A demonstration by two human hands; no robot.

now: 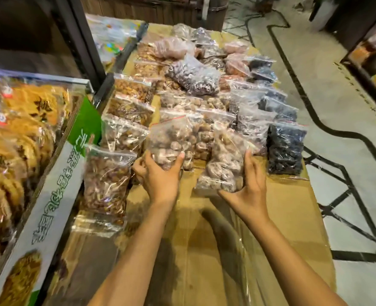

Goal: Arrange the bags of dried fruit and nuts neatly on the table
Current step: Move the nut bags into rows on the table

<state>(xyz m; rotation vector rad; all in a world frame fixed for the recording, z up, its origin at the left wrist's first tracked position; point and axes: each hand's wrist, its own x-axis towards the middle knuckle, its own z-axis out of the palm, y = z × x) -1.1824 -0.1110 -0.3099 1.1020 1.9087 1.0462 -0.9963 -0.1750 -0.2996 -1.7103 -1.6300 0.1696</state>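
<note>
Left hand (160, 173) clamped on clear zip bag of brown nuts (171, 142); right hand (247, 184) gripping similar clear bag of pale-brown dried fruit (224, 164) beside it, above cardboard-covered worktop (282, 206).

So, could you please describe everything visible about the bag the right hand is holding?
The clear zip-top bag looks like thin, crinkly plastic, filled with pale brown, lumpy dried fruit or nuts. It stands tilted on the cardboard-covered table, in the middle column's near end. The right hand grips its lower right side; neighbouring bags press behind it.

Bags (195, 89) lie in rows on table (277, 217).
</note>
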